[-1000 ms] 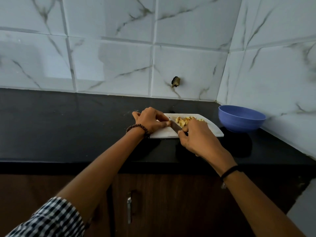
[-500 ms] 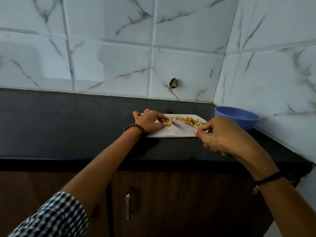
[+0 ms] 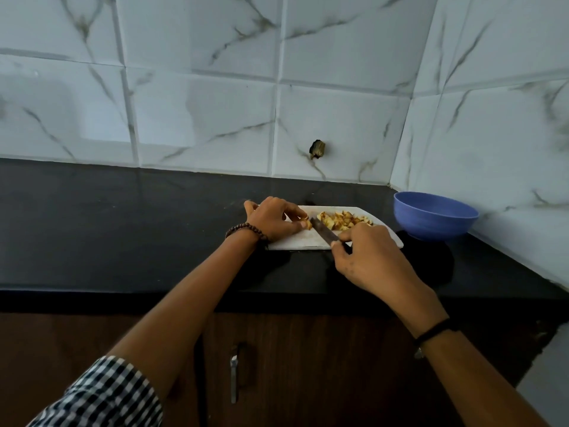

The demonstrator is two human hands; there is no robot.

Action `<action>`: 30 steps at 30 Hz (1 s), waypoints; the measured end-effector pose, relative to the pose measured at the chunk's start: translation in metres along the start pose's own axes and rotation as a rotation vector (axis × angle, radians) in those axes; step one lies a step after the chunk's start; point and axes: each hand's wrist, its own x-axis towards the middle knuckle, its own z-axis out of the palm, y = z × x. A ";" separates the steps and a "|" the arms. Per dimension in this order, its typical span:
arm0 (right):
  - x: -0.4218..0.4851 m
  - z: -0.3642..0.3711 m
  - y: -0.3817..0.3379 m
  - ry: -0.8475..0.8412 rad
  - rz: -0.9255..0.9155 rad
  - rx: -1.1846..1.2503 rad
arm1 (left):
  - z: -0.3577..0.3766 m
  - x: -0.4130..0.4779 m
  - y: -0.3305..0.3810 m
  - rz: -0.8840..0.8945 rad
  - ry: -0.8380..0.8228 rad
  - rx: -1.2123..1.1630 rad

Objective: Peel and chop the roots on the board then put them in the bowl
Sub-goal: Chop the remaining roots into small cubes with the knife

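Note:
A white cutting board [image 3: 311, 241] lies on the black counter. A heap of chopped yellow-brown root pieces [image 3: 345, 219] sits on its far right part. My left hand [image 3: 274, 218] rests on the board's left end and pinches a small root piece [image 3: 307, 224] at its fingertips. My right hand [image 3: 369, 257] grips a knife [image 3: 323, 232] by the handle; the blade points up-left, its tip right beside that piece. A blue bowl [image 3: 435, 215] stands to the right of the board, its inside hidden from this angle.
The black counter [image 3: 138, 229] runs left from the board. White marble tiles form the back wall and the right side wall, meeting in a corner behind the bowl. A hole [image 3: 317, 148] marks the back wall. A cabinet door handle [image 3: 234, 374] hangs below the counter edge.
My right hand swung out to the right with the knife, then came back in toward the board's front. The blade tip now sits by the piece in my left fingers.

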 end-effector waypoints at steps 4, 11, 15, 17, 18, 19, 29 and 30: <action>-0.002 -0.004 0.007 -0.020 -0.023 0.050 | 0.001 -0.001 -0.002 -0.007 -0.030 -0.024; 0.006 -0.026 0.015 0.082 -0.095 0.037 | 0.001 -0.002 -0.001 0.093 -0.013 0.093; 0.019 -0.027 0.010 0.008 -0.130 -0.024 | 0.003 -0.003 -0.003 0.136 0.034 0.123; 0.022 -0.027 0.012 -0.011 -0.099 -0.048 | 0.003 -0.003 -0.002 0.142 0.047 0.111; 0.023 -0.027 0.015 0.002 -0.077 -0.067 | 0.004 -0.003 -0.002 0.141 0.054 0.104; 0.023 -0.028 0.017 0.029 -0.055 -0.087 | 0.004 -0.003 -0.001 0.139 0.057 0.098; 0.016 -0.021 0.025 0.042 -0.019 -0.073 | 0.005 0.001 -0.002 0.091 -0.078 0.091; 0.015 -0.021 0.025 0.049 -0.015 -0.065 | 0.005 0.001 -0.001 0.096 -0.084 0.103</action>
